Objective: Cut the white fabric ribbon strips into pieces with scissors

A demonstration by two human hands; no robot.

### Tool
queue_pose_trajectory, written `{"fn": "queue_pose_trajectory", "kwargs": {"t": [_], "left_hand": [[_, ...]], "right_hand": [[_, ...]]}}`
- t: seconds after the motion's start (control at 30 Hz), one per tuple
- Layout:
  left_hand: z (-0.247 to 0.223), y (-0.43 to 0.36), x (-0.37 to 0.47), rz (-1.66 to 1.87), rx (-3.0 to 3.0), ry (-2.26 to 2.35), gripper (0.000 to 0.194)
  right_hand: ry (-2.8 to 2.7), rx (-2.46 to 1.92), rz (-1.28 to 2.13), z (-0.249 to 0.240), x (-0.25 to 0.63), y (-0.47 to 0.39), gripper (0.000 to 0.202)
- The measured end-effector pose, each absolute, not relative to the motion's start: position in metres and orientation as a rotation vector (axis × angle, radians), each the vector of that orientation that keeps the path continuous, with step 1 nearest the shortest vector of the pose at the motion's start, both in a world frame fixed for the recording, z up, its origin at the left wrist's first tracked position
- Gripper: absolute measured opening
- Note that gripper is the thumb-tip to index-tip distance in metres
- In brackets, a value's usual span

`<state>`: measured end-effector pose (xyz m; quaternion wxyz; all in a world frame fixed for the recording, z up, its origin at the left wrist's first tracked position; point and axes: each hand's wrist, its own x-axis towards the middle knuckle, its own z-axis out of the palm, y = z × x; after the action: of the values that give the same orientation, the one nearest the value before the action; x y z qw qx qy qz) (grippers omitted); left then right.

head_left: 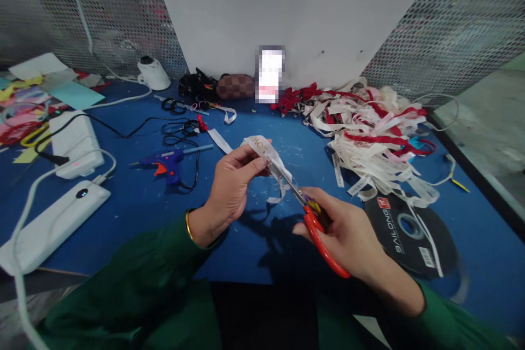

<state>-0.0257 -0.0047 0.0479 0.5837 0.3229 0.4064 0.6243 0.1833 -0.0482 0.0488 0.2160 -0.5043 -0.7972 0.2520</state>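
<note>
Between thumb and fingers my left hand [234, 183] pinches a white printed ribbon [261, 146] above the middle of the table. One end of the ribbon trails off to the upper left behind the hand, and another piece hangs below. My right hand [346, 229] grips red-handled scissors [324, 246], whose blades point up and left and meet the ribbon just right of my left fingers. Whether the blades are fully closed cannot be made out. A small yellow item shows at the right hand's fingers, partly hidden.
A blue glue gun [168, 165] with its cord lies left of my left hand. Further left are a white power strip [77, 142] and a white power bank [53, 224]. Tangled ribbons [365, 142] heap at the right, above a black spool [410, 235]. A lit phone [270, 74] stands at the back.
</note>
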Motion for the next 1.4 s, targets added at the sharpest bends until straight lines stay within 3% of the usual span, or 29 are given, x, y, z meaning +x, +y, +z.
{"fn": "queue_pose_trajectory", "kwargs": {"t": [0.57, 1.4], "left_hand": [[0.0441, -0.0047, -0.0254, 1.503, 0.756, 0.951, 0.031], [0.042, -0.0067, -0.0237, 1.418, 0.819, 0.913, 0.031]], "right_hand": [[-2.236, -1.377, 0.705, 0.049, 0.185, -0.0496, 0.043], [-2.158, -1.426, 0.871, 0.0497, 0.1863, -0.0489, 0.05]]}}
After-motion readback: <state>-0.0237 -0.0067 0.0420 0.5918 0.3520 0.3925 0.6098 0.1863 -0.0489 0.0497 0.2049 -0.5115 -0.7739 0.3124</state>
